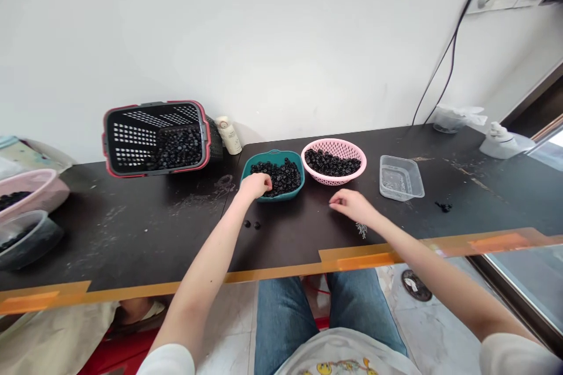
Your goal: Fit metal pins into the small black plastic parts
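My left hand [255, 186] rests at the near rim of a teal plastic bowl [281, 193], its fingers among the small black beads [279, 177] heaped inside. My right hand [354, 206] hovers low over the dark tabletop [132, 234], fingertips drawn together, and anything between them is hidden. A pink plastic colander [333, 173] filled with similar black beads stands beyond that hand. A few loose black beads [252, 225] lie on the table near my left wrist.
A tipped black-and-red plastic crate [156, 138] holding black beads lies at the back left. A transparent plastic tray [401, 178] and a small black clump [443, 207] lie to the right. Bowls with dark contents [26, 234] sit at the far left.
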Action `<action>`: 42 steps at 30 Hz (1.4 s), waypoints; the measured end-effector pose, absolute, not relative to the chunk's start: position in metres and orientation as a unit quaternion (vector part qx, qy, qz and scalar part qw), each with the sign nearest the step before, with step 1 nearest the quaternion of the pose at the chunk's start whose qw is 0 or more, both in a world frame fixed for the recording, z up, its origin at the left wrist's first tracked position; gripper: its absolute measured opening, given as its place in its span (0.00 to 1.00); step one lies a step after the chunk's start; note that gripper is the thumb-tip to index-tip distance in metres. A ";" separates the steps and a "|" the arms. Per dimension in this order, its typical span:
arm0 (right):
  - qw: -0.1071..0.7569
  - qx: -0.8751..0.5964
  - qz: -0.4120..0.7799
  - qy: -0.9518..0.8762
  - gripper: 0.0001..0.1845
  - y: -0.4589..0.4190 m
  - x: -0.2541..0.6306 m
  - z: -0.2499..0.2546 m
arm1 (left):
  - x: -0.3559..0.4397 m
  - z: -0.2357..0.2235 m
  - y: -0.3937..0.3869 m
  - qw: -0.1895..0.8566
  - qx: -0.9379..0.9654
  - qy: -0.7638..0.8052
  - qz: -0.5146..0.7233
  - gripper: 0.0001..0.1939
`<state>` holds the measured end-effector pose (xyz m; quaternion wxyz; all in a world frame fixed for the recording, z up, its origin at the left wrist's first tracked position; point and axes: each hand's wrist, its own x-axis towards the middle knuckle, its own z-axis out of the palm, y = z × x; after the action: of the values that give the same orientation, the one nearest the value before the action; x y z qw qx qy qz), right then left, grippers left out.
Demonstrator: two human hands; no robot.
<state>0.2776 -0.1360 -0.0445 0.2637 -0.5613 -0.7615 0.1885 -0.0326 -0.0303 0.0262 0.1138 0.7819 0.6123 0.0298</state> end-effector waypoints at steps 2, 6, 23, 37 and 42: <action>0.190 -0.636 0.136 -0.736 0.04 -0.135 0.313 -0.047 | -0.025 0.034 -0.036 0.082 0.774 0.622 0.079 0.06; 0.099 -0.666 0.146 -0.725 0.06 -0.138 0.337 -0.052 | 0.015 0.039 -0.065 0.189 0.766 0.505 0.350 0.12; 0.143 -0.582 0.227 -0.768 0.06 -0.134 0.326 -0.031 | 0.069 -0.075 -0.089 0.784 0.421 0.257 0.376 0.17; 0.498 -0.447 0.269 -0.692 0.09 -0.113 0.236 -0.035 | 0.071 -0.080 -0.088 0.809 0.356 0.248 0.396 0.15; 0.452 -0.449 0.225 -0.737 0.06 -0.116 0.241 -0.037 | 0.071 -0.079 -0.087 0.812 0.347 0.253 0.396 0.14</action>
<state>0.2407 -0.1160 -0.0371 0.4516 -0.4490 -0.7374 0.2253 0.0706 -0.0868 -0.0791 0.8117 0.3467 0.2530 0.3962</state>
